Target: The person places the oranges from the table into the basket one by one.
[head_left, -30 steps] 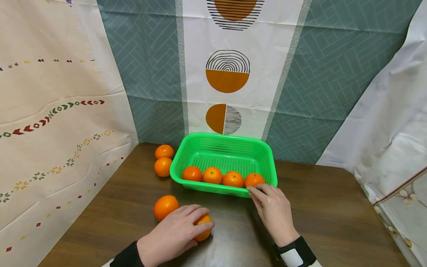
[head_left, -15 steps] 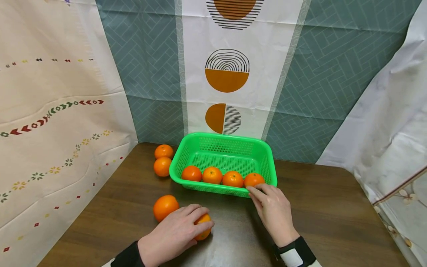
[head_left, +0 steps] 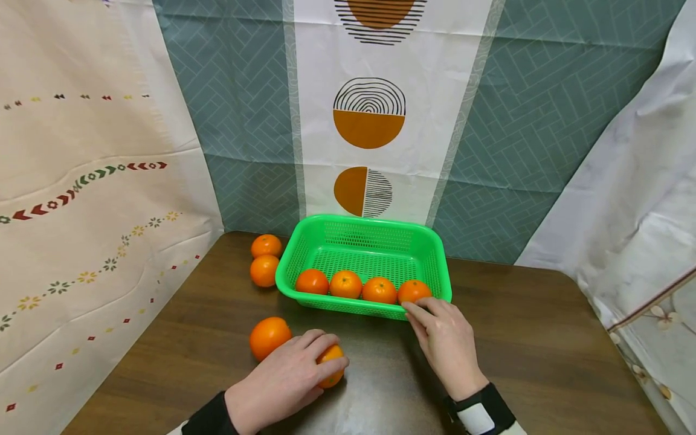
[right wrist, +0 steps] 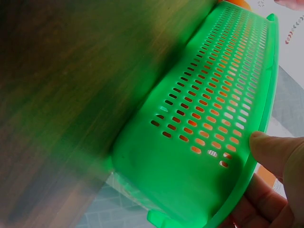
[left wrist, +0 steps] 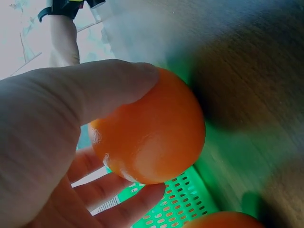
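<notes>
One orange [left wrist: 154, 135] is in the curled fingers of the left hand [head_left: 285, 377], well short of the bench [head_left: 522, 338] back edge, and beyond, the right hand [head_left: 447, 345] pinches the green basket [head_left: 348, 306] rim by that edge, so from here I judge grasping in hand, the next move wanting a firm lift.
</notes>
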Motion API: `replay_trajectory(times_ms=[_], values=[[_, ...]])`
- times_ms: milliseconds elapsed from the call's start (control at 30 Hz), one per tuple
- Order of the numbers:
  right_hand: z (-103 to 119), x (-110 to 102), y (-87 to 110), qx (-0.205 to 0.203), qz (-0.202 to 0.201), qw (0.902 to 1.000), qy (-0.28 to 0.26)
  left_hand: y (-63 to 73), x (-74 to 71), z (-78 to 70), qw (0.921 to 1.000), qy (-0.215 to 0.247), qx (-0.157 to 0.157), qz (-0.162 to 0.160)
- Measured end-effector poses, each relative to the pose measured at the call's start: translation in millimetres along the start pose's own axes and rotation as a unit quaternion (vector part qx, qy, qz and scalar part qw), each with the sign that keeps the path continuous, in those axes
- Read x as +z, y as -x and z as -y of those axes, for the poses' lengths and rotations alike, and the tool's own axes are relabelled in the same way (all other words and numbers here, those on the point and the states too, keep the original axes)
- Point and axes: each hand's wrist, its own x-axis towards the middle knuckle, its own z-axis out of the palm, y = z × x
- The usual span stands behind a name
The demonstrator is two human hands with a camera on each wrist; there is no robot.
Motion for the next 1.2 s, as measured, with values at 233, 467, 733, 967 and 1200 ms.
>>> replay_trajectory(times_ms=[233, 467, 733, 967, 1200], values=[[0, 0, 0.3, 0.005, 0.007, 1.0, -0.002, -1.7, -2.9, 1.6, 0.9996, 0.021, -0.005, -0.02], [-1, 0, 0.1, 0.003, 0.004, 1.0, -0.001, -5.1, -10.1, 0.4, 0.9985, 0.037, -0.006, -0.04], [0, 0, 0.2, 0.004, 0.005, 1.0, -0.002, -8.4, -16.0, 2.9, 0.9972, 0.033, 0.004, -0.068], [0, -1, 0.0, 0.004, 0.003, 1.0, -0.004, -11.9, -26.7, 6.9, 0.9965, 0.033, 0.005, -0.077], [0, -2, 0.1, 0.005, 0.007, 1.0, -0.004, -15.9, -35.7, 10.5, 0.9951, 0.031, 0.008, -0.094]])
